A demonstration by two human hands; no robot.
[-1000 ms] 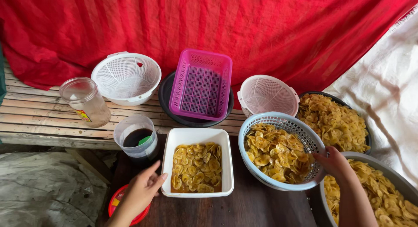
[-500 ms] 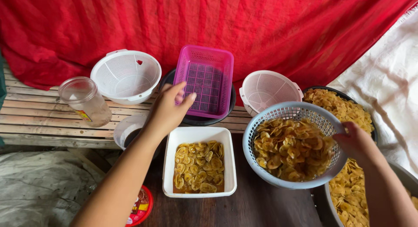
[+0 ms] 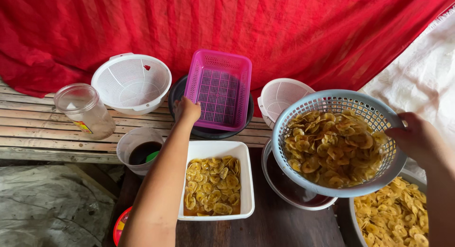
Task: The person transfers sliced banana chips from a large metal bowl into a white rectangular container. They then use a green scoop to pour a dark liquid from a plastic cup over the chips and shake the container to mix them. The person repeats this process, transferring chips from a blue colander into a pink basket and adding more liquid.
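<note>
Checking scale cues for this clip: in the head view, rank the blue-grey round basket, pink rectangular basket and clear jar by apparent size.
1. blue-grey round basket, though lifted nearer the camera, which inflates it
2. pink rectangular basket
3. clear jar

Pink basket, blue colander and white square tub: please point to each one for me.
pink basket (image 3: 219, 93), head view, on its slotted bottom.
blue colander (image 3: 332, 103), head view, on its far inner wall above the chips.
white square tub (image 3: 246, 180), head view, on its right rim.
</note>
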